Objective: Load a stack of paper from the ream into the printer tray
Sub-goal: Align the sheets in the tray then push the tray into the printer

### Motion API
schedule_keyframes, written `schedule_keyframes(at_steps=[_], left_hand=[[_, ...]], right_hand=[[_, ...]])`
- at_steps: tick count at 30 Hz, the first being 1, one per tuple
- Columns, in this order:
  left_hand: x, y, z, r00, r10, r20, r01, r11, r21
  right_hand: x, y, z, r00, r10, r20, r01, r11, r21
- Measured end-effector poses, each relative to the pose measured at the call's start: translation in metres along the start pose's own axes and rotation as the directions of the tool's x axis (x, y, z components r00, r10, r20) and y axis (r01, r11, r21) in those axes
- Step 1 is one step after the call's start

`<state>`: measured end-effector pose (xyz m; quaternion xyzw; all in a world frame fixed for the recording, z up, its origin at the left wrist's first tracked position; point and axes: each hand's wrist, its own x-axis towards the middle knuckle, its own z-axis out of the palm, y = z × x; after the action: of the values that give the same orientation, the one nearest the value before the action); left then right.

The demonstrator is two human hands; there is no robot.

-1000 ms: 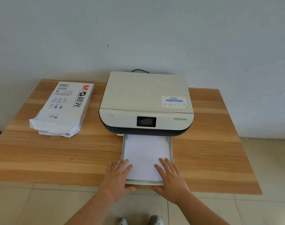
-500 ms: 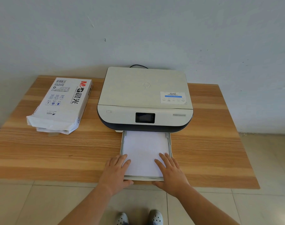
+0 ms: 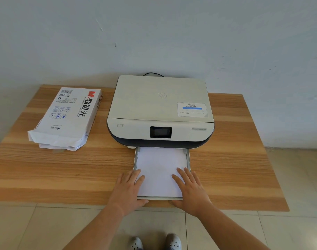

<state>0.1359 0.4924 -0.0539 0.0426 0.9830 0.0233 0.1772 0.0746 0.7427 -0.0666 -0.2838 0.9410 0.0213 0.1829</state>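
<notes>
A white printer (image 3: 159, 105) stands at the back middle of a wooden table (image 3: 64, 174). Its grey paper tray (image 3: 188, 156) sticks out toward me, filled with a white paper stack (image 3: 159, 168). My left hand (image 3: 128, 189) lies flat on the tray's near left corner, fingers spread on the paper, thumb against the front rim. My right hand (image 3: 191, 190) mirrors it on the near right corner. The torn-open paper ream (image 3: 69, 116) lies left of the printer.
A black cable (image 3: 153, 74) runs behind the printer to the pale wall. The tray's front reaches the table's near edge. Bare wood lies on both sides of the tray. Tiled floor and my shoes (image 3: 136, 243) show below.
Both hands have stayed flat on the tray's front corners. The tray sticks out slightly less from the printer than before. The view has shifted a little.
</notes>
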Motion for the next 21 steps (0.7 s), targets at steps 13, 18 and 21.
schedule_keyframes(at_steps=[13, 18, 21], left_hand=[[0.012, -0.003, -0.006, 1.0, 0.009, -0.015, -0.008, 0.999, 0.04], [0.018, -0.005, -0.011, 1.0, 0.01, -0.02, -0.009, 0.998, 0.064], [0.021, -0.006, -0.015, 1.0, 0.018, -0.022, -0.017, 0.998, 0.053]], right_hand=[[0.012, 0.002, 0.001, 0.999, 0.053, -0.005, -0.053, 0.998, 0.032], [0.017, 0.003, -0.002, 0.998, 0.062, 0.004, -0.062, 0.998, 0.013], [0.019, 0.003, -0.003, 0.998, 0.064, -0.012, -0.064, 0.998, -0.005]])
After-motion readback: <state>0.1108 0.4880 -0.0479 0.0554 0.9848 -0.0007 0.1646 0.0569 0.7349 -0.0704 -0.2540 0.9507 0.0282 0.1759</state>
